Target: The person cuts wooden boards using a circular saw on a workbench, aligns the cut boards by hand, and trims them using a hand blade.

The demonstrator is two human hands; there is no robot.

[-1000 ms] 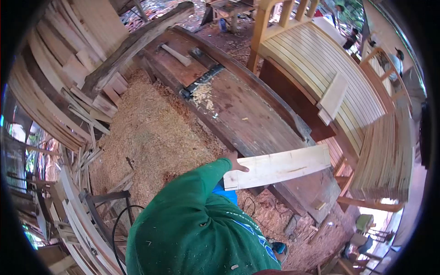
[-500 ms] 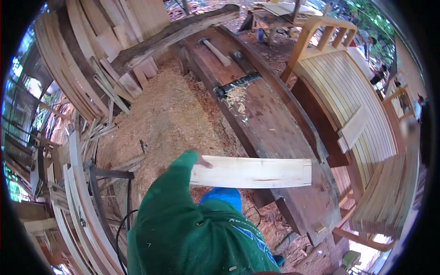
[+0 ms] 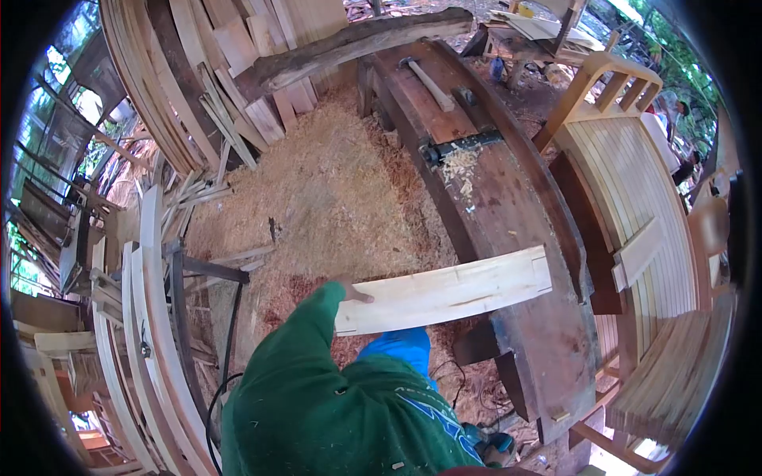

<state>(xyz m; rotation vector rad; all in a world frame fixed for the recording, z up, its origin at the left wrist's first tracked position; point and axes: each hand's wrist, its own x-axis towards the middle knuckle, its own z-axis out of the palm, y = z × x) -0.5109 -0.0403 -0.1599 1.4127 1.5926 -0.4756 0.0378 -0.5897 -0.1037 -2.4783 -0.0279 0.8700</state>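
Note:
My left hand (image 3: 349,290) is closed on the left end of a pale wooden board (image 3: 452,292), with the thumb lying over its upper face. The board stretches out to the right in front of my body, and its far end is above the dark wooden workbench (image 3: 540,333). Whether that end touches the bench I cannot tell. No part of my right hand shows.
On the bench lie a hammer-like tool (image 3: 430,86) with a wooden handle and a pile of shavings (image 3: 460,170). Long planks (image 3: 155,317) stand at left. A slatted wooden frame (image 3: 627,174) leans at right. Sawdust (image 3: 333,198) covers the ground.
The board has tilted, its right end rising and its left end dropping slightly. My left hand still grips it. The view has swung left, so the bench appears further right.

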